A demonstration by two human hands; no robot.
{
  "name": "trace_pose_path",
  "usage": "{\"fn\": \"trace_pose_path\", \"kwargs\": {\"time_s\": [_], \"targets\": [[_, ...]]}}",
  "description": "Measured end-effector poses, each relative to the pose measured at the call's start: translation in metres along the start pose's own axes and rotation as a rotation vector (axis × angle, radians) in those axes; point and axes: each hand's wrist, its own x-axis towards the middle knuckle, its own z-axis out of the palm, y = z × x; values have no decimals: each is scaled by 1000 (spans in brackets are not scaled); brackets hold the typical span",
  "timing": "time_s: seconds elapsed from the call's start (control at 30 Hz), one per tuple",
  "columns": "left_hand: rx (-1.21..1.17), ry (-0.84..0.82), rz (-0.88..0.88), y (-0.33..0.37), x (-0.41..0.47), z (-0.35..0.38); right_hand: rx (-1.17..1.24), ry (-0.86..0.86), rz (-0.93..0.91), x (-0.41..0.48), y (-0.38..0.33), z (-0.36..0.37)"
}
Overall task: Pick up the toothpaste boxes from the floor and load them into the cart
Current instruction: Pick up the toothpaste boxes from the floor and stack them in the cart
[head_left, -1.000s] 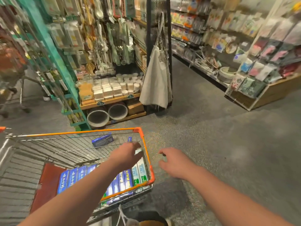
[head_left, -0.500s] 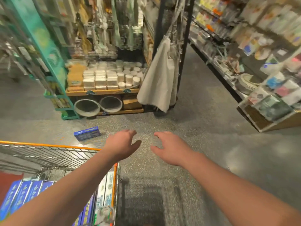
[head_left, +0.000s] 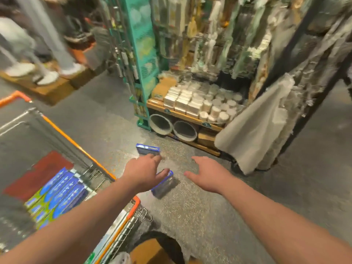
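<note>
Head view: two toothpaste boxes lie on the grey floor point(head_left: 200, 216), out in front of the person and just right of the cart point(head_left: 82, 149). The near box point(head_left: 165, 185) sits at about 4 o'clock from the left hand point(head_left: 144, 172), and its long axis runs from 1 o'clock to 7 o'clock. The far box point(head_left: 147, 149) lies at 12 o'clock from that hand, close to the foot of the wooden shelf point(head_left: 182, 116), with its long axis running roughly 9 to 3 o'clock. More boxes point(head_left: 59, 195) are already packed side by side in the cart at 8 o'clock.

Both hands reach forward with nothing in them. The left hand's fingers point(head_left: 155, 158) are stretched out and loosely spread. Its thumb crosses the upper end of the near box in the picture, and whether it touches the box I cannot tell. The right hand point(head_left: 207, 174), at 3 o'clock from the near box, also has its fingers straight and fanned, thumb pointing inward.

What could go wrong, as I judge it:
- The view is smeared, so aim may be off, and a grab at one end of the near box could spin or skid it across the smooth floor.
- Reaching on for the far box risks nudging it under the shelf.
- The left forearm passes over the cart's orange rim, and a bump there might roll the cart away.
</note>
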Motion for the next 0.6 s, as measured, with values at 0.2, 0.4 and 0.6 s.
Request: {"fn": "trace_pose_path", "kwargs": {"time_s": [0.2,0.4,0.6], "targets": [[-14,-30,-232,-30,45,9,-70,-101,-201,122,-4,-23],[-132,-55,-402,-67,136,45,-158,-173,-300,263,-21,-34],[-245,-96,-515,-96,223,61,-207,-232,-352,381,-39,-44]]}}
